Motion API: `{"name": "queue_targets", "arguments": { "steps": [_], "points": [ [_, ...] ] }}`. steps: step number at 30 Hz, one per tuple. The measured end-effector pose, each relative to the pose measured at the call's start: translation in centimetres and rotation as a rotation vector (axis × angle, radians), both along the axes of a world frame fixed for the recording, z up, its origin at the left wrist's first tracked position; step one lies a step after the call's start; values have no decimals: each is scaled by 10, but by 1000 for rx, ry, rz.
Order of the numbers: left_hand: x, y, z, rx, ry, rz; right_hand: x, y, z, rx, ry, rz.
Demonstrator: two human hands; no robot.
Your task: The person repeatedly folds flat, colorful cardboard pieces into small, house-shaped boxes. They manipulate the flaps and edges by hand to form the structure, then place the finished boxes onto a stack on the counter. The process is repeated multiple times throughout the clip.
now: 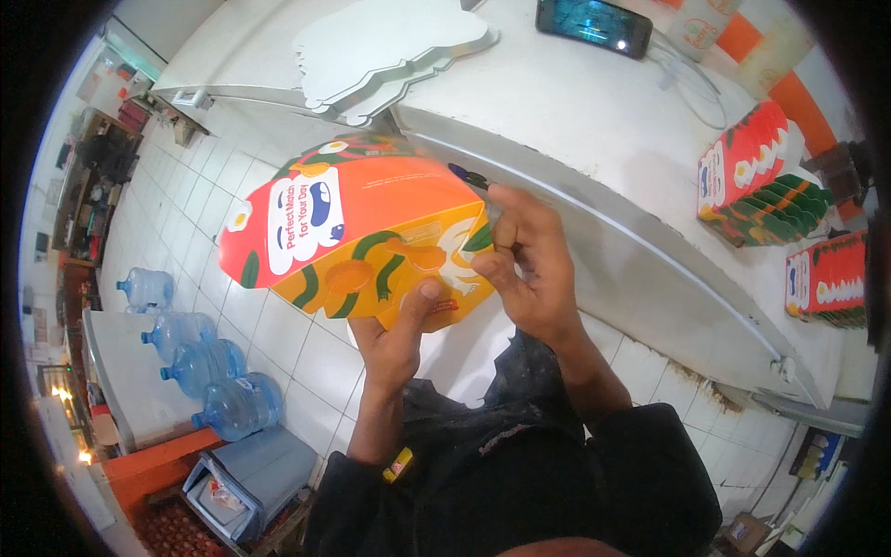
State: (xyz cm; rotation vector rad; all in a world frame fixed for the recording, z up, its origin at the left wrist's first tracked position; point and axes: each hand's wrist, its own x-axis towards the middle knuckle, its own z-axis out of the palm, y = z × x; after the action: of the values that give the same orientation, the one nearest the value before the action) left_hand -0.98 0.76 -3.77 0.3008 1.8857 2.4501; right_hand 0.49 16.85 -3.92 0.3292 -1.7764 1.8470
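Note:
A folded cardboard food box (390,209), with a red-orange face and a yellow side printed with food pictures, is tilted in the air in front of me. My left hand (397,336) grips it from below, thumb pressed on the yellow side and the other fingers hidden beneath. At the box's right end, my right hand (534,269) has its thumb and index finger closed at the edge near a corner flap. Its grip on the cardboard there is partly hidden.
Flat white cardboard blanks (390,51) lie stacked on the white counter (520,102), overhanging its front edge. A phone (594,26) and cable (691,79) lie farther right. Nested red cartons (747,172) stand at the right. Blue water jugs (239,406) and a grey bin (264,473) are at lower left.

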Motion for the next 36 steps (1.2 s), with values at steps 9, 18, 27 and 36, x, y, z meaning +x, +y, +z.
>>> {"name": "queue_targets", "arguments": {
  "steps": [9, 18, 27, 36],
  "points": [
    [-9, -5, -7, 17, 27, 76, 6, -8, -20, 147, 31, -28],
    [-11, -13, 12, -113, 191, 109, 6, 19, -7, 303, 199, -146],
    [-25, -19, 37, -404, 238, -478, -6, 34, 31, 797, 263, -245],
    [-31, -23, 49, -330, 6, -612, 0, 32, 38, 682, 221, -170]
  ]
}}
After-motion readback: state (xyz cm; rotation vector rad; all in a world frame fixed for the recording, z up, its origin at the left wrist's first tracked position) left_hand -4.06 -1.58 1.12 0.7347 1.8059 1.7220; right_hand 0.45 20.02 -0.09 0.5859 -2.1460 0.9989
